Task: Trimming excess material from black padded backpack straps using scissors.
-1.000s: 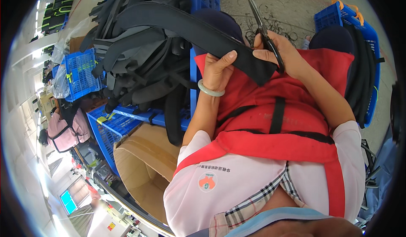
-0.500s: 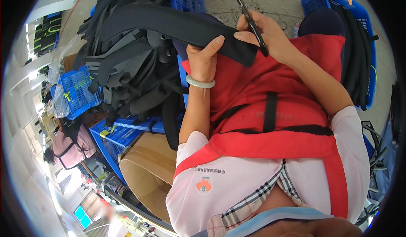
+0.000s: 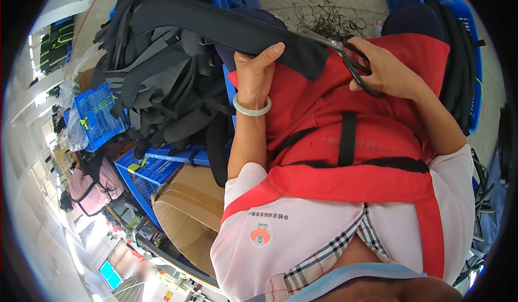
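A long black padded strap (image 3: 216, 28) stretches across my lap from the heap on the left. My left hand (image 3: 256, 74) is closed round it near its wide flat end, thumb on top. In my right hand (image 3: 391, 71) is a pair of scissors (image 3: 336, 46), with fingers in the black handle loops. The silver blades point left along the far edge of the strap's end. Whether they touch the fabric is hard to tell. Under both hands lies my red apron (image 3: 302, 113).
A pile of black straps (image 3: 167, 86) fills the left side over blue crates. More black straps (image 3: 458, 70) hang in a blue basket (image 3: 475, 100) at right. Dark trimmings (image 3: 329, 19) litter the floor ahead. An opened cardboard box (image 3: 186, 215) stands at lower left.
The scissors have turned from pointing up and away to lying across the strap's end, now gripped by the loops. My right hand has shifted right; the left keeps its hold.
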Demonstrator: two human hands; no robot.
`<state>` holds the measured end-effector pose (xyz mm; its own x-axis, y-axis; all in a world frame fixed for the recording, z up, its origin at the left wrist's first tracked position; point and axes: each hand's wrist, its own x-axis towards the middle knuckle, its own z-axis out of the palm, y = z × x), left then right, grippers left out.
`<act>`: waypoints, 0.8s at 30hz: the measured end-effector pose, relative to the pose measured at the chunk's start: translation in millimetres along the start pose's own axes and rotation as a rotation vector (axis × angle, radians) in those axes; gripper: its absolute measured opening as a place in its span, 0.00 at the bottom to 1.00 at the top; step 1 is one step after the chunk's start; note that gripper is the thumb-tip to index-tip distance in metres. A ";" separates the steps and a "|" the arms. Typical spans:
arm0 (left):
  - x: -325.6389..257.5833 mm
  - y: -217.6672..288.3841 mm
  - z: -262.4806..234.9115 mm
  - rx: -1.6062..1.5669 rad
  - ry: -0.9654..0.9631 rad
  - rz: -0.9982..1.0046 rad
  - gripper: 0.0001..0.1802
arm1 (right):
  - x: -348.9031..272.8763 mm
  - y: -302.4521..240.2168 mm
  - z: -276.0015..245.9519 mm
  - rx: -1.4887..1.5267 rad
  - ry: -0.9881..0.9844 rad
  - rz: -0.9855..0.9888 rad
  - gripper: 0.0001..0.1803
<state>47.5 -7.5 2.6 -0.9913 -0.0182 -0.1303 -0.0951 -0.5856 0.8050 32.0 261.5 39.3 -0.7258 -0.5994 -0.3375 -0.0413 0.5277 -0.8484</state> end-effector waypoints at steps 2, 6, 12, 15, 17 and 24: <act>-0.5 -2.2 -4.0 0.010 -0.037 0.001 0.17 | -2.5 10.5 10.5 -0.017 0.055 -0.076 0.39; -1.0 -2.9 -3.1 -0.011 -0.084 0.000 0.18 | 2.6 10.9 9.8 -0.087 0.047 -0.072 0.40; -3.0 -0.8 -6.4 -0.089 -0.075 -0.047 0.18 | 5.9 13.4 11.4 -0.045 -0.016 -0.066 0.40; -0.8 -0.9 -7.4 -0.088 -0.074 -0.054 0.17 | 8.4 15.0 12.9 0.014 -0.044 -0.051 0.38; -0.3 -0.1 -6.4 -0.091 -0.089 -0.057 0.16 | 9.1 13.6 15.1 0.041 -0.043 -0.011 0.37; -4.2 -0.9 -2.9 -0.084 -0.095 -0.043 0.15 | 13.5 7.6 19.6 0.070 -0.081 0.049 0.38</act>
<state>52.0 -9.2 0.7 -0.9910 0.0829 -0.1050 -0.1336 -0.6500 0.7481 35.3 245.7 20.3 -0.6676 -0.6223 -0.4089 0.0431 0.5159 -0.8555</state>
